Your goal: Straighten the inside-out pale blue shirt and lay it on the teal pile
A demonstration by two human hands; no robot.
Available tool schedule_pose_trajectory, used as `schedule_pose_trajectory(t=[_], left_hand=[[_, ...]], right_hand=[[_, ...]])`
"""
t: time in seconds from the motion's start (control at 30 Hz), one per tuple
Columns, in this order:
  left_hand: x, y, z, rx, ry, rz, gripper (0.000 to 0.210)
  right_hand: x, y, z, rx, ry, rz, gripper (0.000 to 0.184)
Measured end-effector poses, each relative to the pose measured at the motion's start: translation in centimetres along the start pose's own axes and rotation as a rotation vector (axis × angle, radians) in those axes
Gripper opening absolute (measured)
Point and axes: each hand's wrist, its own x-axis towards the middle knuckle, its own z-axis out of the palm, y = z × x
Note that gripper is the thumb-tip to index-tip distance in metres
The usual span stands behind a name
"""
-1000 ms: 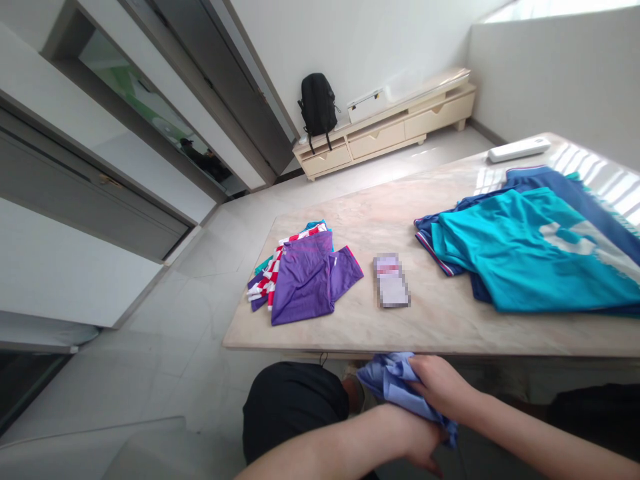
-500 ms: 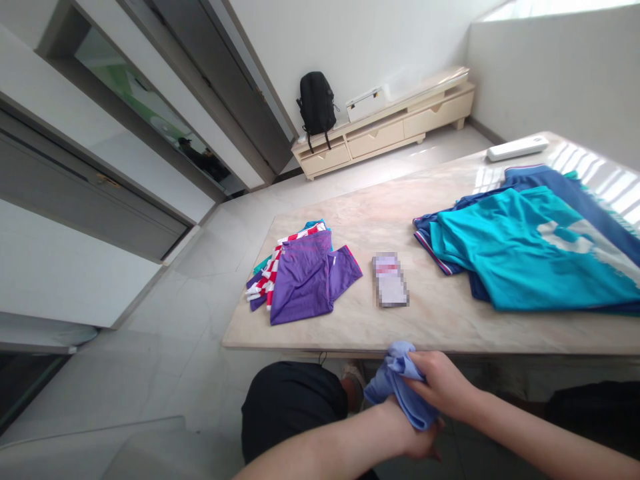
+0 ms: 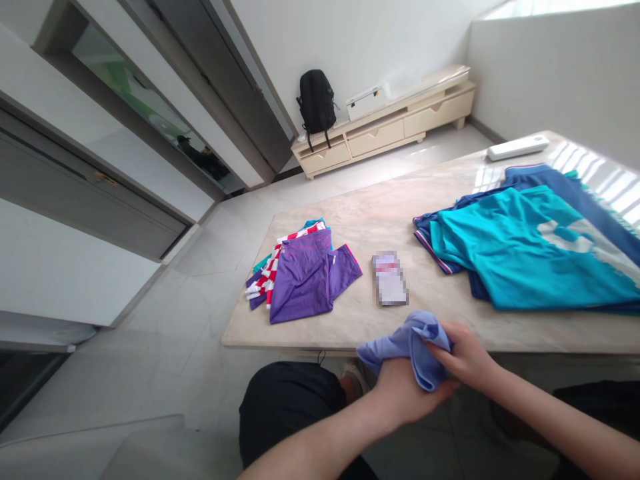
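Note:
A crumpled light-blue cloth (image 3: 413, 337) is bunched between my hands, over the near edge of the table. My right hand (image 3: 467, 353) pinches it from the right with thumb and fingers. My left hand (image 3: 407, 397) grips it from below, its fingers partly hidden by the fabric and pointing toward the right hand. Just beyond the cloth, a phone-shaped item (image 3: 391, 280) with a blurred-out face lies on the table. What exact kind of cloth this is, I cannot make out.
On the marble-look table (image 3: 380, 220), folded purple clothing (image 3: 303, 280) tops a pile at left. A teal garment (image 3: 520, 247) lies over dark blue ones at right, near a white elongated object (image 3: 517, 147). Beyond stand a low cabinet (image 3: 375, 140) and a black backpack (image 3: 317, 103).
Both hands have risen and moved slightly right and forward with the light-blue cloth, which now overlaps the table edge. The garments on the table have stayed put.

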Motion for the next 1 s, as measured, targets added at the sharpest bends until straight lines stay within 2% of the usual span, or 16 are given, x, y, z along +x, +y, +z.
schedule_pose_trajectory(t=[0.07,0.13,0.23,0.33,0.43,0.5,0.6,0.7,0.77,0.83,0.9,1.0], left_hand=[[0.1,0.4,-1.2,0.059,0.070,-0.077,0.050],[0.2,0.5,-2.1,0.102,0.114,-0.093,0.055],[0.2,0.2,-2.5,0.121,0.137,0.059,0.050],[0.0,0.0,-2.1,0.176,0.098,0.260,0.040],[-0.4,0.3,-1.6,0.141,0.048,0.352,0.034],[-0.6,0.5,-1.6,0.011,0.014,0.310,0.033],[-0.5,0.7,-1.7,-0.237,-0.008,0.157,0.038],[0.1,0.5,-1.8,-0.508,0.041,0.009,0.039],[0.5,0.3,-1.7,-0.683,0.077,-0.047,0.040],[0.8,0.2,-1.8,-0.754,0.098,-0.072,0.040],[1.0,0.1,-2.0,-0.699,0.124,-0.076,0.037],[1.3,-0.1,-2.8,-0.541,0.167,-0.056,0.034]], right_hand=[[0.3,0.1,-0.6,0.001,0.030,0.018,0.035],[0.8,0.0,-1.0,-0.039,0.019,0.054,0.041],[1.6,0.1,-1.7,-0.235,-0.019,0.157,0.050],[2.4,0.5,-2.8,-0.465,-0.022,0.236,0.053],[2.9,1.0,-3.9,-0.509,-0.019,0.267,0.052],[3.1,1.1,-4.2,-0.396,-0.023,0.266,0.048],[2.9,0.3,-3.8,-0.109,-0.081,0.192,0.043],[2.4,-0.9,-3.2,0.220,-0.258,0.147,0.046],[2.2,-1.5,-3.1,0.349,-0.394,0.144,0.048],[1.9,-1.6,-3.3,0.363,-0.507,0.154,0.048],[1.7,-1.2,-3.6,0.281,-0.586,0.205,0.049],[1.3,-0.2,-3.5,0.057,-0.607,0.342,0.043]])
